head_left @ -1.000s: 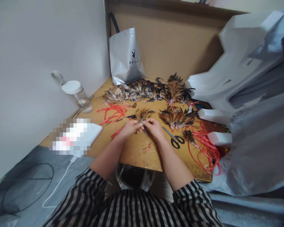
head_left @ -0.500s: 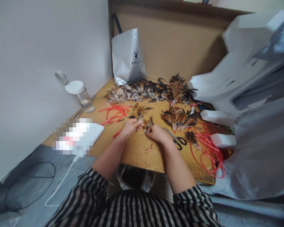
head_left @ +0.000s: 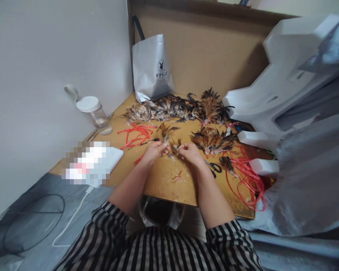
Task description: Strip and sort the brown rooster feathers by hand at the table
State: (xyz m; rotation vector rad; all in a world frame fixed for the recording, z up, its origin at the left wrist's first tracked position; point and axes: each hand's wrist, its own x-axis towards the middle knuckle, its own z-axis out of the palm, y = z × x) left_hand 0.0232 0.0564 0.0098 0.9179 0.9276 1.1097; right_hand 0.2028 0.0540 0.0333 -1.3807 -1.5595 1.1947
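My left hand (head_left: 156, 151) is closed in a pinch on the base of a small brown feather bunch (head_left: 166, 132), whose tips fan out above the fingers. Close to its right, my right hand (head_left: 190, 152) has its thumb and fingers pressed together beside small dark-brown feathers (head_left: 175, 145). What those fingers hold is too small to make out. Tiny feather scraps and red bits (head_left: 176, 176) lie on the yellow table (head_left: 161, 188) below the hands. Black-handled scissors (head_left: 214, 167) lie right of my right hand, partly hidden by the wrist.
Feather piles (head_left: 169, 107) line the back, with another bunch (head_left: 214, 141) at right. Red strips (head_left: 137, 133) lie left, more red strands (head_left: 247, 180) right. A silver bag (head_left: 151, 67), a lidded jar (head_left: 94, 113), a white device (head_left: 114, 158) and white foam (head_left: 251, 101) surround the work area.
My right hand has moved slightly up and right, and its wrist now covers more of the scissors. My left hand stays at the feather bunch. The view has shifted slightly.
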